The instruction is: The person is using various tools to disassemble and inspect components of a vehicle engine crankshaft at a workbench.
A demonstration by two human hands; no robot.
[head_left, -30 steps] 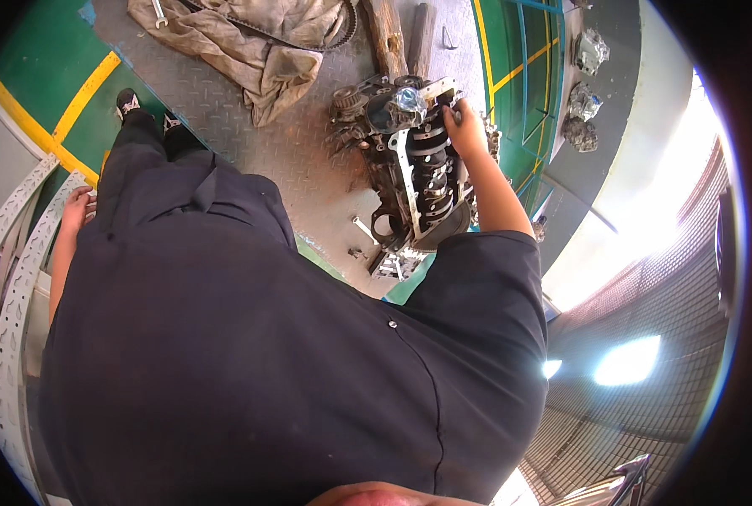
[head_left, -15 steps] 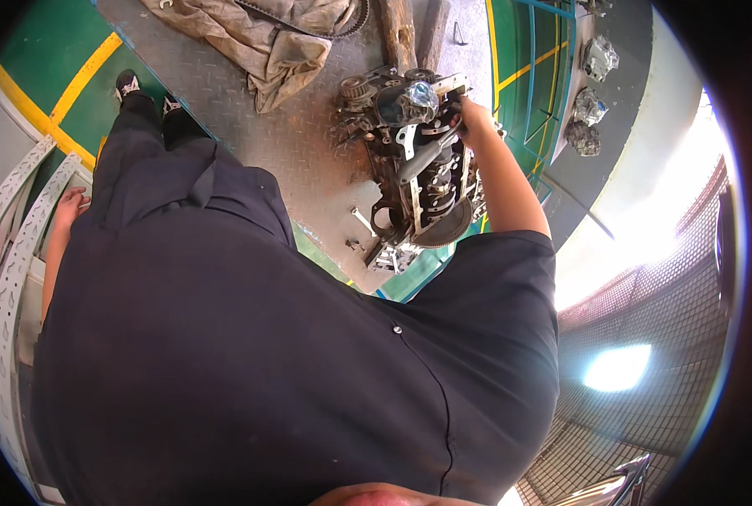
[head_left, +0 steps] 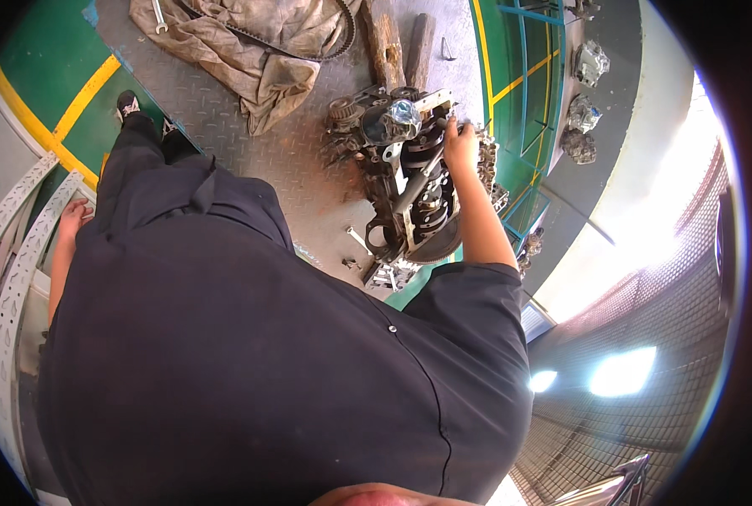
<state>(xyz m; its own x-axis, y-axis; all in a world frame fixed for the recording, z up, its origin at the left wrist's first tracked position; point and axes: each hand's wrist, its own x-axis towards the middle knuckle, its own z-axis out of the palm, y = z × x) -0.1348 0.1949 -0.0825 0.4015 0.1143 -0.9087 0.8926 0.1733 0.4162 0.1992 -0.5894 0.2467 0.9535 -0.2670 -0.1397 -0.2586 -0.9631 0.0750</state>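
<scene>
An engine block [head_left: 422, 190] with its crankshaft exposed lies on the metal-topped bench. My right hand [head_left: 461, 148] is closed at its far right edge, around the upper end of a wrench [head_left: 418, 185]. The wrench's thick grey handle slants down to the left across the crankshaft; its head is hidden by my fingers. Clear plastic wrap [head_left: 404, 118] sits at the block's far end. My left hand [head_left: 74, 218] hangs at my side beside a white perforated metal rail [head_left: 24, 291], its fingers loosely apart and holding nothing.
A crumpled tan cloth [head_left: 279, 88] carries a toothed belt [head_left: 342, 38] and a spanner [head_left: 159, 17]. Two wooden blocks [head_left: 383, 51] lie beyond the engine. Another spanner [head_left: 358, 239] is near its close end. Wrapped metal parts [head_left: 591, 63] stand along the grey ledge at right.
My right hand and the wrench have shifted slightly left and down in view. The whole scene has shifted a little too, while the left hand still hangs by my side.
</scene>
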